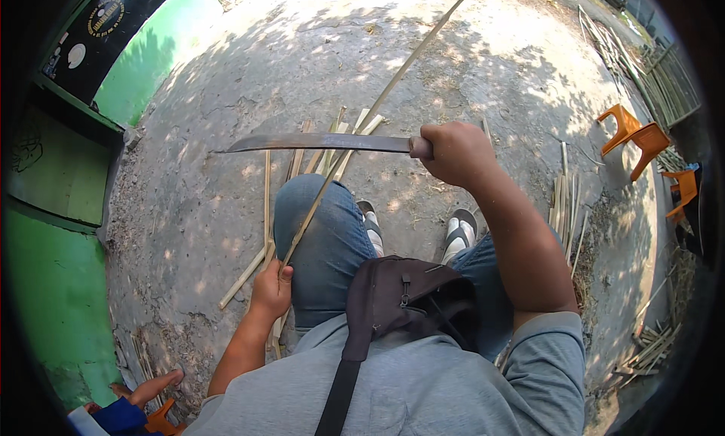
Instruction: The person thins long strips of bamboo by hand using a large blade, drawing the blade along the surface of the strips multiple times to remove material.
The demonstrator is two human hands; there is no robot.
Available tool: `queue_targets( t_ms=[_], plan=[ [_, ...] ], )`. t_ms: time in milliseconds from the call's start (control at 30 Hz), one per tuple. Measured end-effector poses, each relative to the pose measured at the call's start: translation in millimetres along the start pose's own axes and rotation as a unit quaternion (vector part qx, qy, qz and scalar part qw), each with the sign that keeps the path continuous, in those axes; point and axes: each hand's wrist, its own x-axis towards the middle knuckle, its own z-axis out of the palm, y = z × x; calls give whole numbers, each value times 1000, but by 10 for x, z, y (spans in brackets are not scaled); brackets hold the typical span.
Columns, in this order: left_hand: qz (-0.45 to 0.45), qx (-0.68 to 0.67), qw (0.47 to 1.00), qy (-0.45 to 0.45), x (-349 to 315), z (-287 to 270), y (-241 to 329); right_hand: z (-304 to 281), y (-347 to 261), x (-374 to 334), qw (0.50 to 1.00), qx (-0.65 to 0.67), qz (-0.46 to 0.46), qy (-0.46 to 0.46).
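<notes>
My right hand point(458, 155) is closed round the handle of a machete point(321, 141), whose long, slightly curved blade points left in front of my knees. A long, thin bamboo strip point(400, 72) runs up and away to the right, with its near end in my closed left hand point(272, 291). The blade crosses over the strip above my left knee; whether the two touch, I cannot tell. Several cut strips point(245, 277) lie on the ground beside and beyond my left leg.
More strips point(563, 202) lie right of my feet. Orange plastic stools point(649, 143) stand at the far right, near stacked poles point(664, 81). A green wall point(53, 300) lines the left. Another person's legs point(155, 387) show at lower left. A dark waist bag point(396, 292) sits on my lap.
</notes>
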Motion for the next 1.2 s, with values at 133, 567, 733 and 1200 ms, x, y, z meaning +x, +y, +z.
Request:
queue_targets(
  t_ms=[133, 567, 733, 1200],
  plan=[
    [5, 16, 1000, -2, 37, -5, -30, 220, 48, 24, 1000, 11, 17, 23],
    [6, 16, 1000, -21, 70, -62, 68, 121, 340, 231, 987, 55, 141, 48],
    [29, 12, 999, -25, 55, -55, -17, 118, 174, 96, 992, 64, 106, 22],
    [-28, -38, 994, -98, 105, -124, -380, 15, 381, 123, 984, 75, 159, 1]
  ],
)
